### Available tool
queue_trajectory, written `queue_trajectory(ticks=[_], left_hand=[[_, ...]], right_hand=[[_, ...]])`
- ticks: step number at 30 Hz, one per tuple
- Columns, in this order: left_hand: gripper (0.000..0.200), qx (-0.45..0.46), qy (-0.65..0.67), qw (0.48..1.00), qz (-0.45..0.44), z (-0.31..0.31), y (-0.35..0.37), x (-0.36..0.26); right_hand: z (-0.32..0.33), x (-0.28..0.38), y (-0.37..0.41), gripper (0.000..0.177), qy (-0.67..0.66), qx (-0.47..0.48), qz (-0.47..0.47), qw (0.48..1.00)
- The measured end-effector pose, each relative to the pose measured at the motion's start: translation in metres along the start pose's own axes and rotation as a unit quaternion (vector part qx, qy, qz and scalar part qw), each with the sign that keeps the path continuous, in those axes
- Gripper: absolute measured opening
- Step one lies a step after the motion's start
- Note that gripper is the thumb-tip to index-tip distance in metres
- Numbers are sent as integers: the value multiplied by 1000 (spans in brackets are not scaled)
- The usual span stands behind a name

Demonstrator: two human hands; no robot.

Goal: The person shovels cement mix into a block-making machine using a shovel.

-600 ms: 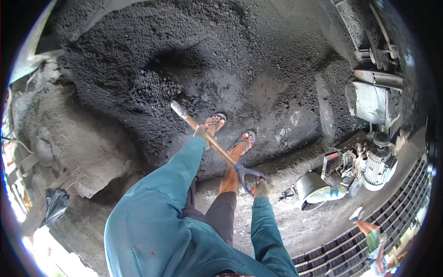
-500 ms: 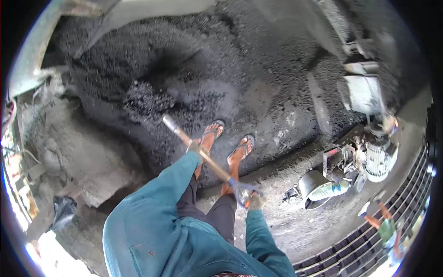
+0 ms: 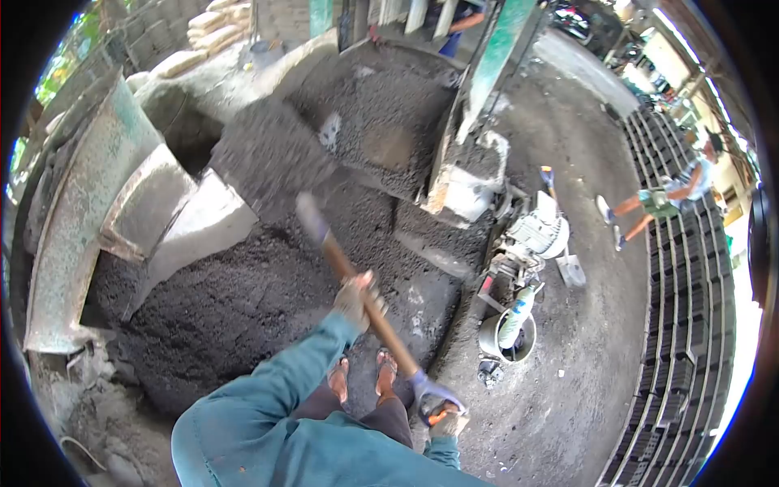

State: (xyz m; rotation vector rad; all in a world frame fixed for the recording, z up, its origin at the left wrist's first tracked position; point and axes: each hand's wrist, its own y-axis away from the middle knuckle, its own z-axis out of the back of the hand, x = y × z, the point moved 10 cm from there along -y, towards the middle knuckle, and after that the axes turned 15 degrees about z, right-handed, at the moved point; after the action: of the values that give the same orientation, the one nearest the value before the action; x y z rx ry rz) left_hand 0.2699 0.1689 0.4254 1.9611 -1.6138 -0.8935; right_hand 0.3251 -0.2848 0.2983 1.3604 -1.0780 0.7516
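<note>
A long-handled shovel (image 3: 341,264) is held out in front of me. My left hand (image 3: 357,302) wraps round the middle of its wooden shaft. My right hand (image 3: 447,419) is closed on the D-shaped grip at the near end. Beyond the pale socket, the raised blade is hidden under a heap of dark, gravelly mix (image 3: 272,158), blurred by motion. More dark mix (image 3: 243,300) lies in a pile on the ground below, ahead of my sandalled feet.
At left stands a rusty metal frame with chutes (image 3: 174,219). A motor (image 3: 540,231), a bucket holding a bottle (image 3: 519,345) and another shovel (image 3: 570,268) are at right. A person (image 3: 677,191) walks beside racks of dark blocks (image 3: 669,349). Sacks (image 3: 215,36) are stacked behind.
The loaded shovel has come up from the pile and swung forward, away from my feet. My view has lifted, bringing in the sacks and yard. Both hands keep their hold.
</note>
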Motion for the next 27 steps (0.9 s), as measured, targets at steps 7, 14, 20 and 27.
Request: queue_trajectory(ticks=[7, 14, 20, 27], left_hand=[[27, 279, -69, 956, 51, -257, 0, -78], [23, 139, -145, 978, -50, -199, -33, -99], [24, 188, 35, 970, -148, -97, 52, -88], [21, -118, 342, 929, -74, 176, -27, 74]], right_hand=[[-210, 312, 157, 42, 227, 127, 630, 732], [-238, 218, 107, 27, 371, 272, 743, 487], [-188, 205, 27, 25, 150, 416, 479, 758], [-138, 87, -59, 19, 215, 323, 11, 922]])
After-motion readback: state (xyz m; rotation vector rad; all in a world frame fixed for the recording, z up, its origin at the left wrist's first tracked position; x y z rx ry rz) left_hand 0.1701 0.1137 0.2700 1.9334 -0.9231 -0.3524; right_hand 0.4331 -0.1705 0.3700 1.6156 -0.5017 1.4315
